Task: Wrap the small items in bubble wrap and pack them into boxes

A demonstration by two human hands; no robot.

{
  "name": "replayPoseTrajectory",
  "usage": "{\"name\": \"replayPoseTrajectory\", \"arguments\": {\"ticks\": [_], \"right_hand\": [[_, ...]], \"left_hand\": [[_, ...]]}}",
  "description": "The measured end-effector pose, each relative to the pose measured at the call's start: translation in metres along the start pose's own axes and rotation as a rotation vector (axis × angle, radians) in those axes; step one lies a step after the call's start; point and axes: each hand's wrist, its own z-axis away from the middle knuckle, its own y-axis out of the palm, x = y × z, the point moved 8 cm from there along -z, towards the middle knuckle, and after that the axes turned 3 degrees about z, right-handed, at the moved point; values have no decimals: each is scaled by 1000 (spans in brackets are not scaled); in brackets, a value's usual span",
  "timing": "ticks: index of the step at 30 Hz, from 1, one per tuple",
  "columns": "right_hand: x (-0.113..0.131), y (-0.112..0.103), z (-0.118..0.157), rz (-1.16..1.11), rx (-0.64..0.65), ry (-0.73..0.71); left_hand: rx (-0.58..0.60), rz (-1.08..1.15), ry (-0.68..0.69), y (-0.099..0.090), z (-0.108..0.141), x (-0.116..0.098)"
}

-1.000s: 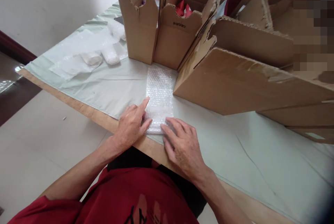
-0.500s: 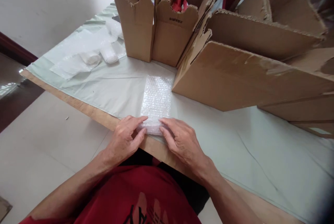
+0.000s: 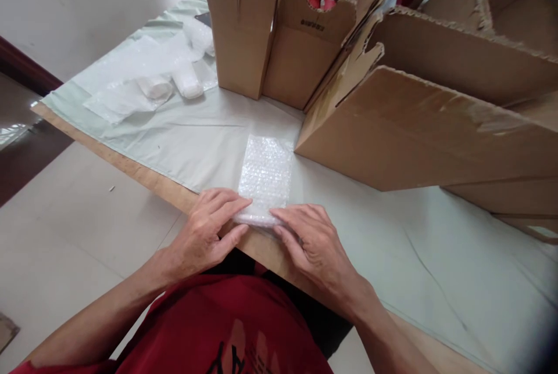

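A strip of clear bubble wrap (image 3: 265, 169) lies flat on the pale green cloth, its near end rolled or folded at the table's front edge. My left hand (image 3: 214, 224) grips the left end of that fold between thumb and fingers. At the right end, my right hand (image 3: 308, 236) pinches the same fold, thumb below and fingers on top. Whether something is wrapped inside the fold I cannot tell.
Tall cardboard boxes (image 3: 244, 31) stand along the back, with a large cardboard box (image 3: 418, 130) to the right. More bubble wrap (image 3: 126, 95) and a small wrapped bundle (image 3: 188, 80) lie at the left. The table's wooden edge (image 3: 117, 165) runs close to my body.
The view has shifted slightly, so the boxes sit further right. Both hands keep hold of the bubble wrap's near end; the fold looks a little flatter.
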Motion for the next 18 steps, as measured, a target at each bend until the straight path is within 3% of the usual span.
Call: {"name": "replayPoseTrajectory", "arguments": {"ticks": [3,6,8,13,16,18], "right_hand": [[-6,-3,0,-22,17,81],[-4,-18,3,157,-201,56],[1,-18,4,263,-251,3],[4,2,-3,348,-73,-83],[4,-4,-3,221,-77,-67],[3,-5,0,94,-13,-14]], "left_hand": [[-7,4,-65,-2,-3,7],[-48,-80,-126,0,-13,18],[-60,-155,-119,2,-19,22],[-103,-153,-85,-3,-18,19],[-20,-55,4,-4,-10,5],[36,20,27,-4,-6,-1]]}}
